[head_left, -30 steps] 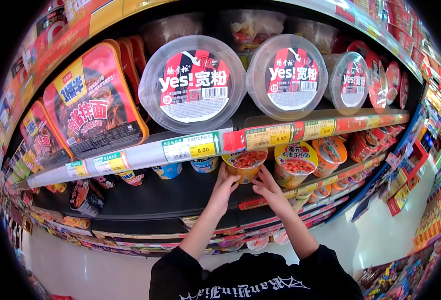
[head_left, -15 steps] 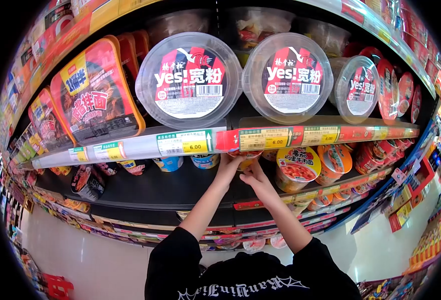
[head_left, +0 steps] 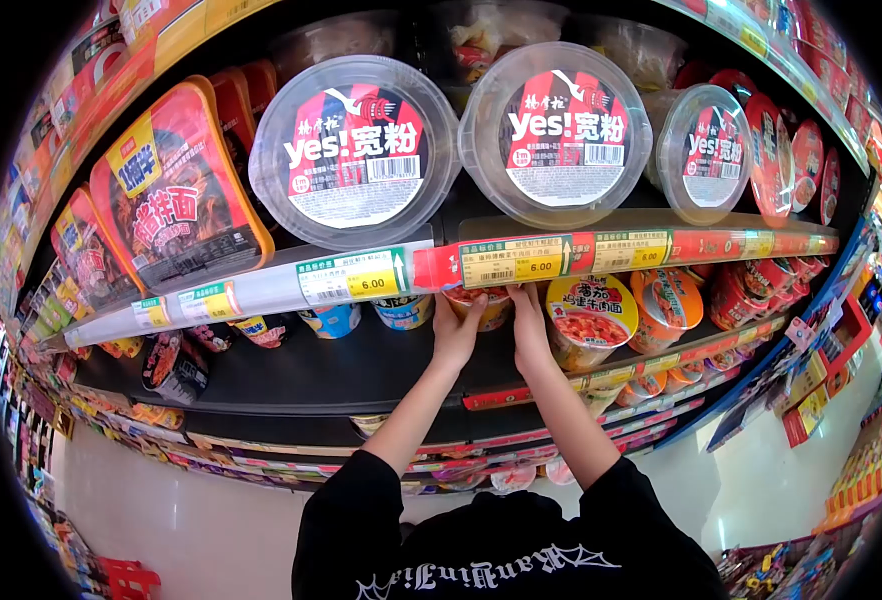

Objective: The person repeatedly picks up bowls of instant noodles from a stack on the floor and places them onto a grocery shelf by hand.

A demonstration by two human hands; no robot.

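right hand (head_left: 531, 335) has shifted outward from left hand (head_left: 455, 335) — the noodle cup (head_left: 494, 312) sits between them, partly behind the price rail (head_left: 521, 265). left thumb seems against it; whether either grips, can't tell. probably light, dentable — best held gently by both sides.

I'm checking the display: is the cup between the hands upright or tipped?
Seemingly upright: the cup shows its lid above its side, though the price rail hides part.
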